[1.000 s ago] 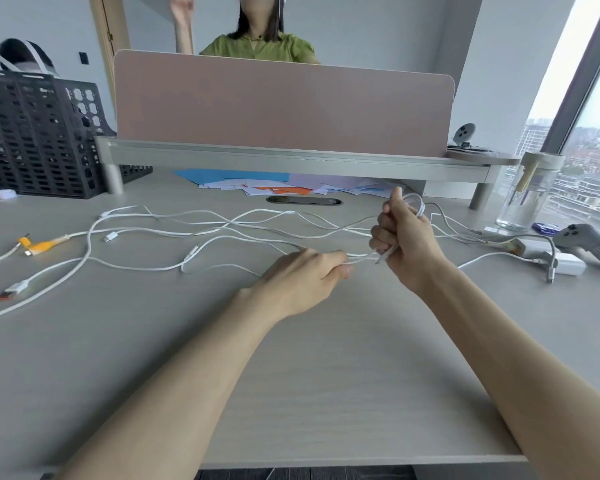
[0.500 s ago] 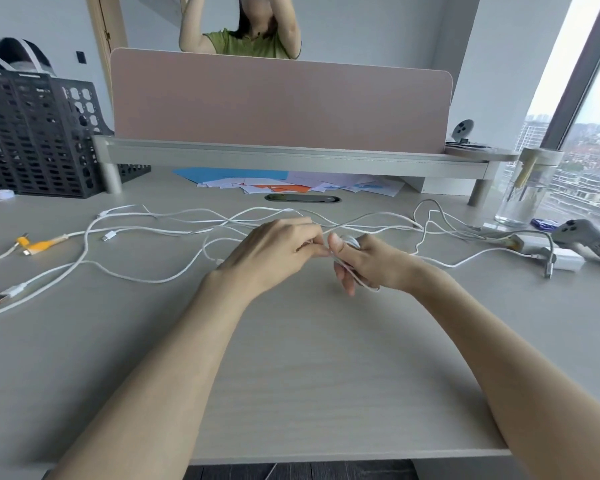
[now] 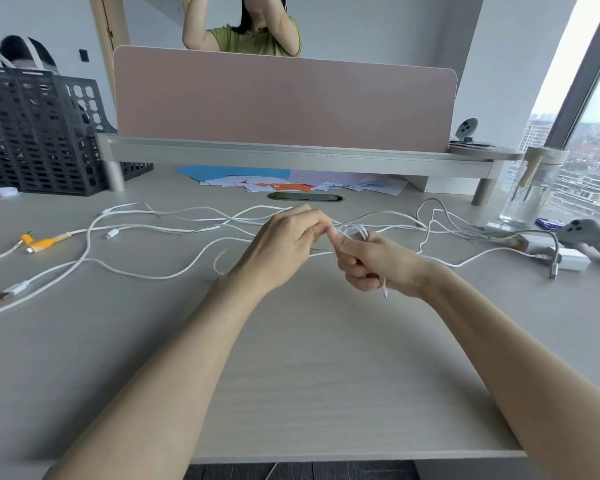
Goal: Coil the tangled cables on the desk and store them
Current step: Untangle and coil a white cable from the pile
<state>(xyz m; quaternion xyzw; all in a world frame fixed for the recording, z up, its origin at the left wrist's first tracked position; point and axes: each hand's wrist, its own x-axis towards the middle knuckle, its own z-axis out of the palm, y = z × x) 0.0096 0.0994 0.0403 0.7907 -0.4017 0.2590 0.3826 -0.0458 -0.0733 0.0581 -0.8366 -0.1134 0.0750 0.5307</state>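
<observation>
Centrally, the right hand [image 3: 378, 265] curls round a coil of thin white cable [image 3: 356, 230]; the left hand [image 3: 284, 244] pinches the same cable beside the right thumb. Other tangled white cables [image 3: 153, 277] sprawl across the pale wooden desk [image 3: 291, 375].

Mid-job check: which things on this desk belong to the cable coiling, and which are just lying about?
Job:
right hand, gripping the coiled white cable; left hand, pinching it; loose white cables; yellow-plug cable.

Lying about:
papers; black mesh rack; glass jar; grey controller.
</observation>
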